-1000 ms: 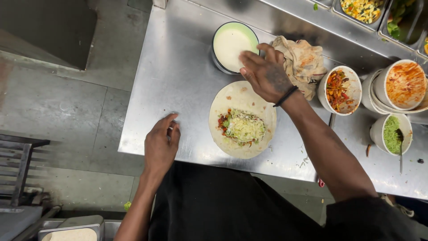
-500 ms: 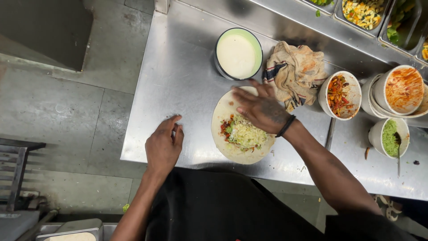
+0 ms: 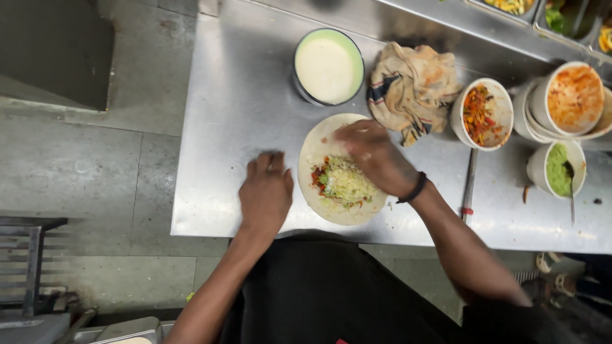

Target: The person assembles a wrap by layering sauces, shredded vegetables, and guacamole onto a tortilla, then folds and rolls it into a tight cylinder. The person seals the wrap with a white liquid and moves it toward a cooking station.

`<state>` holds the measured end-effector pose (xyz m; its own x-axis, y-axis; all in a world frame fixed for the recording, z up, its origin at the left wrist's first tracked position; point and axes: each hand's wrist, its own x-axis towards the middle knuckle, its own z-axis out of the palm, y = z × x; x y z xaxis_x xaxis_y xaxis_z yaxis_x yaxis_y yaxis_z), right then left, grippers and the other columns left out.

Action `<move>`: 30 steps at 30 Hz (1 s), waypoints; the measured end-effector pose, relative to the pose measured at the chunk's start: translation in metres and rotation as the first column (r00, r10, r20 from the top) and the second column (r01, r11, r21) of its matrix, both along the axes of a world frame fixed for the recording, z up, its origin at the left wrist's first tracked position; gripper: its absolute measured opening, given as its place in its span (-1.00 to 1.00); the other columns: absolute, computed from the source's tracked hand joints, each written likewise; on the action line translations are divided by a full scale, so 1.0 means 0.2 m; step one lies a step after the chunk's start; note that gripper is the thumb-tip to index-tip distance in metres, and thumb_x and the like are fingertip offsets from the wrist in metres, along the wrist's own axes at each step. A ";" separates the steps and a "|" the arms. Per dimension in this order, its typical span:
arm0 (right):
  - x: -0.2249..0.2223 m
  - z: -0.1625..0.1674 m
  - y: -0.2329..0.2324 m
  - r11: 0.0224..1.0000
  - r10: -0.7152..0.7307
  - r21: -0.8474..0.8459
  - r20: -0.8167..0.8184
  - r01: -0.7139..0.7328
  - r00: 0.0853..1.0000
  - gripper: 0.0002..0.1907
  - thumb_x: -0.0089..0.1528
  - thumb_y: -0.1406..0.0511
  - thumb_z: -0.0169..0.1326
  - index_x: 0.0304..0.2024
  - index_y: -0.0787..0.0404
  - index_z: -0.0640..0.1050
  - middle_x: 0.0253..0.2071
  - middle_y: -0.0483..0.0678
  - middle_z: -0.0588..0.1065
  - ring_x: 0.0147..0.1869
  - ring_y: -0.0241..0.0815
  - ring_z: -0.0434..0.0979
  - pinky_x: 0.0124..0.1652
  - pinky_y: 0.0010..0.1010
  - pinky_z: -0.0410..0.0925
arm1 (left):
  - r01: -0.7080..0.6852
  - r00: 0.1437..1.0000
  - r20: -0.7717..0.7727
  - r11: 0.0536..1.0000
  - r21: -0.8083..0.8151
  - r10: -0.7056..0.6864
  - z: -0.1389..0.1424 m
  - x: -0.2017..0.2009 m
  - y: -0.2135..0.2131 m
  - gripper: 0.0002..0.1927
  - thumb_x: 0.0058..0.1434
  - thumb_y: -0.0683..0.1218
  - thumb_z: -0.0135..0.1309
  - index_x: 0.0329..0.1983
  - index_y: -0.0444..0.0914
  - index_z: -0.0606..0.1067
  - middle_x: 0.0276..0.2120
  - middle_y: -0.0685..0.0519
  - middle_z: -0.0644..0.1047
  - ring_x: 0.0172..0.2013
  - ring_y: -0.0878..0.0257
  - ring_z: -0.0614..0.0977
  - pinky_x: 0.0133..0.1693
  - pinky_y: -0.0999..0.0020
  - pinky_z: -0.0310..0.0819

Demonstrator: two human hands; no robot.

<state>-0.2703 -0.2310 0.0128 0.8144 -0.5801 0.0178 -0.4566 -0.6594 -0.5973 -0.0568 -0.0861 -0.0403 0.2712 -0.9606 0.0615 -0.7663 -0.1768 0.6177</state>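
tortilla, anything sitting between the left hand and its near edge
Nothing visible does. The left hand lies flat on the steel counter just beside the tortilla, with only bare metal between them. The right hand is already over the filling, on the far side.

A steel table (image 3: 229, 114) carries the spread. Near its back edge stands a round tub of white sauce (image 3: 328, 67) with a pale green rim. Just to the right of it lies a crumpled beige cloth (image 3: 414, 86) with a dark stripe. Beside the cloth stands a white cup of chopped red and orange vegetables (image 3: 481, 113). Further right is a white bowl of orange-red sauce (image 3: 574, 99), set in a stack of bowls. Below it stands a small cup of green mash (image 3: 556, 169) with a spoon (image 3: 570, 185) in it. To the left of the table lies a grey tiled floor (image 3: 83, 172).
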 end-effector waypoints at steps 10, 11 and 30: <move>-0.47 -0.26 0.31 0.648 -0.761 0.056 0.024 0.760 0.648 -0.59 0.24 0.39 0.22 0.11 0.42 0.48 -0.19 0.11 0.59 -0.21 -0.18 0.65 -0.31 -0.41 0.51 | 0.052 0.993 -0.110 0.978 0.201 -0.030 0.03 -0.13 -0.23 -0.64 0.23 -0.10 0.16 -0.02 -0.44 0.43 -0.11 -0.24 0.52 -0.07 -0.18 0.57 -0.18 -0.01 0.55; -0.46 -0.29 0.32 0.633 -0.773 0.087 0.022 0.769 0.634 -0.59 0.25 0.38 0.22 0.12 0.41 0.48 -0.22 0.09 0.60 -0.23 -0.20 0.65 -0.30 -0.42 0.51 | 0.054 0.986 -0.169 0.966 0.252 -0.011 0.03 -0.12 -0.23 -0.63 0.26 -0.10 0.13 0.03 -0.42 0.41 -0.13 -0.22 0.54 -0.10 -0.15 0.60 -0.16 0.01 0.55; -0.40 -0.29 0.29 0.544 -0.833 0.346 0.109 0.765 0.543 -0.78 0.28 0.40 0.22 -0.04 0.36 0.61 -0.30 -0.06 0.65 -0.33 -0.41 0.62 -0.33 -0.57 0.47 | 0.114 0.974 -0.217 0.959 0.259 -0.057 0.08 -0.13 -0.31 -0.77 0.29 -0.17 0.12 -0.10 -0.37 0.37 -0.34 -0.16 0.60 -0.34 -0.03 0.68 -0.28 0.11 0.56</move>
